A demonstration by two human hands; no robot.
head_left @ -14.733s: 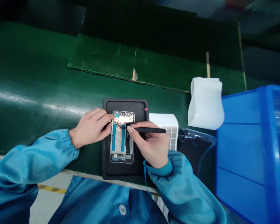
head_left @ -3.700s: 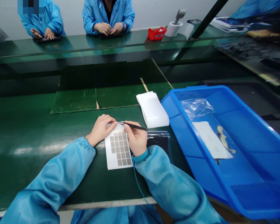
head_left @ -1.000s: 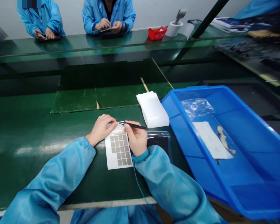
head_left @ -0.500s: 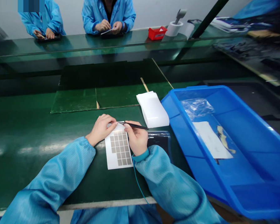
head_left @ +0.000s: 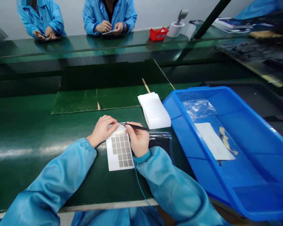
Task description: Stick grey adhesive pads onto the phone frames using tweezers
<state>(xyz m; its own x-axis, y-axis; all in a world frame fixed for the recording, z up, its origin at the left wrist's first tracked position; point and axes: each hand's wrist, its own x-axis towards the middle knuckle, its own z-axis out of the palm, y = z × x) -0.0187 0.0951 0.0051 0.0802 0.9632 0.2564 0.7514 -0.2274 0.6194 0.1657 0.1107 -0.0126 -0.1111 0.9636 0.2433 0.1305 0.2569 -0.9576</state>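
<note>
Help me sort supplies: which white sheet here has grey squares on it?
The flat white sheet under the left hand; the curled white stack and the white sheet in the blue plastic bin show no squares.

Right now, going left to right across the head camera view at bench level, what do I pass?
Left hand → white sheet of grey squares → right hand with black tweezers → stack of white sheets → blue plastic tray → clear plastic bag in that tray
</note>
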